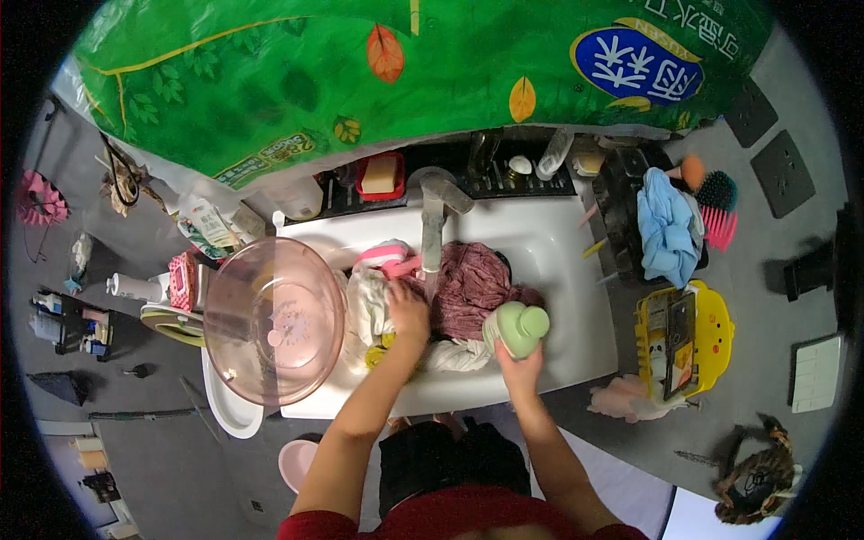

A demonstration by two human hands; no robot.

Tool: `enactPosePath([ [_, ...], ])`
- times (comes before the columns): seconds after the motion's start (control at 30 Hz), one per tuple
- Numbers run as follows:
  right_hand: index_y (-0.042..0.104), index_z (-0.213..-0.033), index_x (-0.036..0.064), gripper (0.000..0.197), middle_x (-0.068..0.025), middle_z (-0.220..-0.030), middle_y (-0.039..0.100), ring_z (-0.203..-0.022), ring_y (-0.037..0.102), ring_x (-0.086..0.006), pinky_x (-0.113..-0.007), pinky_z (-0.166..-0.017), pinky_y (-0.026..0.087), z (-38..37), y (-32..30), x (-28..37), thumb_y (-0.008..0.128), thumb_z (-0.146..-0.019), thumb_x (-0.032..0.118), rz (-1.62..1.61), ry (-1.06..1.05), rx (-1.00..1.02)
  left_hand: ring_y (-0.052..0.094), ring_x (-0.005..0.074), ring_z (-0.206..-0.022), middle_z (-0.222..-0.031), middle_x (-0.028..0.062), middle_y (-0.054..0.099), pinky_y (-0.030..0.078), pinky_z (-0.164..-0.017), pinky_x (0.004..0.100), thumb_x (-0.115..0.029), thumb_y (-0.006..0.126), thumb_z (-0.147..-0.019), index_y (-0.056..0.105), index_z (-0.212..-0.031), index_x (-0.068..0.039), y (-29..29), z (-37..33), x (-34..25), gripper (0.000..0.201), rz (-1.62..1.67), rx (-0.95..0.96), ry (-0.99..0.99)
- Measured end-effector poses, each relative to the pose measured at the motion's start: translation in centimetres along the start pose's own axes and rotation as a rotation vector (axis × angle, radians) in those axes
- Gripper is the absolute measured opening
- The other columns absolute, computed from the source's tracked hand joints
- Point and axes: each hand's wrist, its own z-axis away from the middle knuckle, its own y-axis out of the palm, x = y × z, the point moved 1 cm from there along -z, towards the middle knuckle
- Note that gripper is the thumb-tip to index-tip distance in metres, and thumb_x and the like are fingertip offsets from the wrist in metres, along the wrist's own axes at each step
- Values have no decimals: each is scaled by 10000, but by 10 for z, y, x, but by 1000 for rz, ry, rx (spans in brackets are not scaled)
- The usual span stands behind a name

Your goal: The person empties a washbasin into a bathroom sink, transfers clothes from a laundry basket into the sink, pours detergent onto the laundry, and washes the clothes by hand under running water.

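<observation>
My right hand (520,362) grips a light green plastic bottle (515,328) with a rounded cap, held tilted over the right part of the white sink (576,315). My left hand (409,310) rests on a white garment (364,301), its fingers stretched toward the stream below the metal faucet (434,225). Just right of that stream lies a bunched mauve garment (468,288). A pink-and-white striped piece of cloth (389,256) sits behind my left hand, and a bit of yellow cloth (380,351) shows beside my left wrist. The tips of my left fingers are partly hidden among the clothes.
A clear pinkish basin (270,360) stands over the sink's left end. Behind the faucet are a red soap dish (380,177) and a large green package (315,81). To the right are a black box with blue cloth (668,225) and a yellow basket (715,337).
</observation>
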Motion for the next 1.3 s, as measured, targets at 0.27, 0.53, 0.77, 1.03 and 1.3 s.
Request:
enactPosePath([
  [0.27, 516, -1044, -25, 445, -130, -991, 574, -892, 553, -211, -319, -807, 421, 9, -43, 18, 692, -648, 75, 34, 75, -32, 387, 417, -1106, -1209, 279, 375, 344, -923, 418, -321, 681, -634, 302, -1179, 59, 63, -23, -88, 764, 1095, -282, -506],
  [0.53, 525, -1030, -28, 403, -119, -993, 573, -897, 550, -198, -303, -805, 419, 8, -54, -5, 676, -667, 60, 72, 75, -32, 568, 401, -766, -765, 253, 580, 453, -694, 433, -100, 571, -600, 457, -1011, 32, 40, -44, -151, 446, 1224, -193, 151],
  [0.77, 517, -1059, -26, 421, -110, -1021, 568, -911, 546, -191, -301, -807, 423, -23, -20, 14, 676, -680, 64, -112, 141, -83, 456, 353, -1080, -1096, 182, 549, 331, -885, 506, -488, 440, -801, 521, -1128, -104, 8, -17, -84, 511, 591, -274, 255],
  [1.03, 479, -1104, -23, 482, -127, -1053, 544, -960, 521, -228, -324, -841, 395, -106, 30, 69, 689, -714, 168, -218, 118, -179, 261, 299, -1267, -1360, 103, 325, 79, -1029, 515, -514, 425, -802, 186, -1370, -255, 33, 2, -41, 668, 182, 146, 426],
  [1.3, 417, -1156, -31, 551, -199, -1076, 514, -1003, 484, -325, -388, -873, 362, -203, 72, 87, 653, -730, 227, -216, -130, -330, 533, 321, -935, -1065, 150, 539, 437, -805, 406, -200, 552, -726, 581, -1037, -83, 45, 34, -15, 334, 898, -293, 344],
])
